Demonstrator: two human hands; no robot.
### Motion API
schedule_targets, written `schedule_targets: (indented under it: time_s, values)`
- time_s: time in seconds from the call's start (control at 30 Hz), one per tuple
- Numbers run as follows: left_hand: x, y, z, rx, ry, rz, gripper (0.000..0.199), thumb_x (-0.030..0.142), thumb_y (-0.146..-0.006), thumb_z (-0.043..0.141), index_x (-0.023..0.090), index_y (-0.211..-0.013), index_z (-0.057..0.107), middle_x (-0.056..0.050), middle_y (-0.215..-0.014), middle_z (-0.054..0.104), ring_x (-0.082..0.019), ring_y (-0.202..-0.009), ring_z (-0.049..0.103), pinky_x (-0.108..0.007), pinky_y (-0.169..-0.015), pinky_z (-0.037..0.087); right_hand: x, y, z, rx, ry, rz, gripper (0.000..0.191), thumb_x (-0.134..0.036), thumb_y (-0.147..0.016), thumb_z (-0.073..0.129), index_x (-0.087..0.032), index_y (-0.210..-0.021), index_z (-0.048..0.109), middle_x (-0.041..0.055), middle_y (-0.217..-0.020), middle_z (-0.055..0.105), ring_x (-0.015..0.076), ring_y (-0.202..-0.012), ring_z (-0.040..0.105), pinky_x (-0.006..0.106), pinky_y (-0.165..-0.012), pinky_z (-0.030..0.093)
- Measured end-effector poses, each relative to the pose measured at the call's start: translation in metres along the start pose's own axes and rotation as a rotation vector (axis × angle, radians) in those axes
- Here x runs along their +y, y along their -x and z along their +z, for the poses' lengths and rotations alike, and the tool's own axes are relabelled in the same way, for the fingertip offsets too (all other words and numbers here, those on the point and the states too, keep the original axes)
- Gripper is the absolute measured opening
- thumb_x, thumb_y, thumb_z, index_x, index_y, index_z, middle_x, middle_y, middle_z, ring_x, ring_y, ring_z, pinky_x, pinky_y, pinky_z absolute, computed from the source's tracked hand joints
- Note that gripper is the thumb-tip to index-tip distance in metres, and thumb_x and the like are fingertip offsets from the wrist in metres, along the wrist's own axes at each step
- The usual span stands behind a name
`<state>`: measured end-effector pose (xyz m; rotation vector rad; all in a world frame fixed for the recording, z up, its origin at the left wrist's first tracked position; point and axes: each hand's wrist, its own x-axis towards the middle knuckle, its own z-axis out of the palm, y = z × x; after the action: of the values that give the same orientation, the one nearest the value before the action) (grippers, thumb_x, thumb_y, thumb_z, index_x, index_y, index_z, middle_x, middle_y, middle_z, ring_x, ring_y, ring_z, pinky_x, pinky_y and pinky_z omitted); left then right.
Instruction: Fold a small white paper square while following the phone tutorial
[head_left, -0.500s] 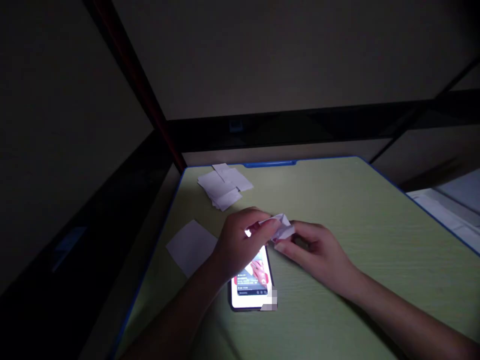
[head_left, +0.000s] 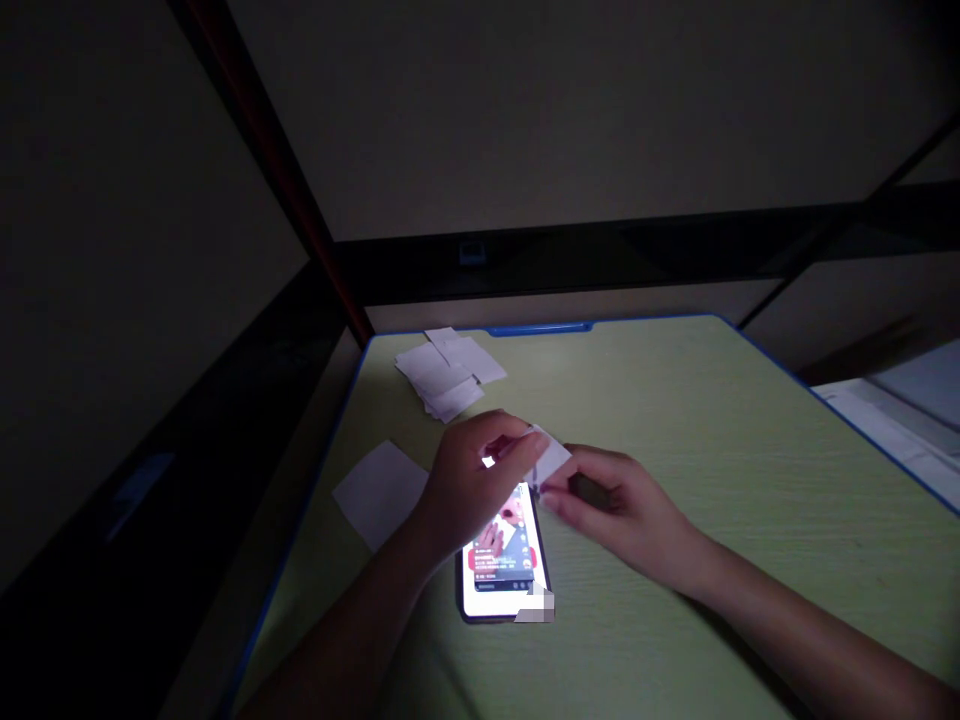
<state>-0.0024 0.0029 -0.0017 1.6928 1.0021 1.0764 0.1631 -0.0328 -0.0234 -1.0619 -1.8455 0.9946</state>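
White paper (head_left: 553, 458) shows a flatter face now; right hand (head_left: 626, 505) shifts slightly left. Left hand (head_left: 469, 475) pinches it, thumb on top; paper juts rightward from that grip toward right fingertips, closure unclear.

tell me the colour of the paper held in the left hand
White; the paper shows best in the head view.

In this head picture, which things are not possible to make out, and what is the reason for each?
All in the head view:
Held paper, left part: covered by the left hand.
Phone, upper part: mostly hidden by the left hand; its screen text is too small to read.
Single sheet, right corner: hidden by the left hand.
Paper pile, number of pieces: they overlap.
Pale object at right: cut off by the picture's edge.
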Motion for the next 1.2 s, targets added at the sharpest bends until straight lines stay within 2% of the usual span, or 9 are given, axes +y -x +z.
schedule_targets:
  time_s: [0.07,0.17,0.3,0.4,0.5,0.67,0.87,1.0,1.2]
  values:
    - [-0.001,-0.002,-0.005,0.069,0.041,-0.017,0.021,0.022,-0.074,0.058,0.017,-0.055,0.049,0.005,-0.052,0.045,-0.008,-0.052,0.041,-0.021,-0.051,0.036,0.000,0.001,0.001,-0.069,0.164,-0.119,0.013,-0.026,-0.083,0.059,-0.020,-0.092,0.066,0.0069,-0.094,0.062,0.0195,-0.087,0.057,0.034,-0.075,0.048]
    - [-0.003,-0.003,-0.009,0.137,0.097,-0.040,0.023,0.020,-0.071,0.057,0.018,-0.052,0.044,0.006,-0.049,0.039,-0.008,-0.050,0.037,-0.022,-0.048,0.033,-0.001,0.005,0.004,-0.179,0.379,-0.237,0.027,-0.025,-0.081,0.060,-0.022,-0.107,0.066,0.0104,-0.119,0.054,0.0263,-0.111,0.049,0.043,-0.093,0.041]
    - [-0.003,-0.003,-0.009,0.158,0.104,-0.037,0.024,0.019,-0.071,0.055,0.018,-0.051,0.042,0.006,-0.049,0.037,-0.008,-0.049,0.036,-0.022,-0.047,0.032,-0.001,0.008,0.008,-0.259,0.496,-0.267,0.034,-0.021,-0.077,0.062,-0.025,-0.110,0.066,0.0100,-0.131,0.047,0.0305,-0.123,0.040,0.047,-0.100,0.034]
    - [-0.004,-0.003,-0.008,0.142,0.092,-0.026,0.023,0.020,-0.073,0.056,0.018,-0.053,0.045,0.006,-0.050,0.039,-0.008,-0.050,0.038,-0.021,-0.048,0.033,-0.001,0.007,0.007,-0.261,0.500,-0.284,0.029,-0.020,-0.077,0.061,-0.026,-0.104,0.069,0.0085,-0.131,0.048,0.0313,-0.126,0.038,0.049,-0.103,0.031]
    - [-0.006,-0.003,-0.007,0.124,0.101,-0.047,0.022,0.022,-0.075,0.056,0.017,-0.056,0.048,0.006,-0.050,0.041,-0.008,-0.050,0.040,-0.020,-0.047,0.033,-0.002,0.004,0.002,-0.129,0.363,-0.236,0.021,-0.021,-0.081,0.057,-0.024,-0.098,0.068,0.0089,-0.118,0.056,0.0282,-0.117,0.047,0.046,-0.096,0.039]
    - [-0.007,-0.001,0.000,0.043,0.089,-0.084,0.017,0.028,-0.078,0.057,0.016,-0.066,0.057,0.004,-0.054,0.050,-0.009,-0.051,0.048,-0.019,-0.046,0.038,-0.007,-0.002,-0.007,0.170,0.020,-0.009,0.011,-0.029,-0.086,0.054,-0.020,-0.088,0.060,0.0050,-0.085,0.063,0.0186,-0.081,0.058,0.032,-0.072,0.048]
    - [-0.008,0.003,0.008,-0.037,0.015,-0.059,0.015,0.024,-0.078,0.059,0.014,-0.068,0.062,0.003,-0.057,0.056,-0.009,-0.055,0.050,-0.019,-0.052,0.039,-0.004,-0.002,-0.004,0.154,-0.067,0.120,0.018,-0.033,-0.086,0.054,-0.017,-0.078,0.059,0.0016,-0.070,0.060,0.0136,-0.064,0.052,0.026,-0.058,0.043]
    - [-0.008,0.003,0.009,-0.015,0.000,-0.020,0.012,0.021,-0.078,0.059,0.015,-0.083,0.068,-0.001,-0.074,0.066,-0.010,-0.066,0.056,-0.019,-0.060,0.043,0.000,-0.001,-0.003,0.146,-0.105,0.130,0.018,-0.031,-0.084,0.054,-0.016,-0.074,0.057,0.0006,-0.066,0.056,0.0126,-0.060,0.049,0.026,-0.054,0.040]
    - [-0.009,0.006,0.011,0.010,0.001,0.007,0.011,0.021,-0.079,0.060,0.014,-0.070,0.063,0.002,-0.063,0.059,-0.008,-0.060,0.050,-0.018,-0.056,0.039,-0.004,-0.001,-0.002,0.085,-0.080,0.095,0.017,-0.026,-0.084,0.053,-0.016,-0.070,0.056,-0.0008,-0.063,0.052,0.0120,-0.059,0.045,0.026,-0.054,0.038]
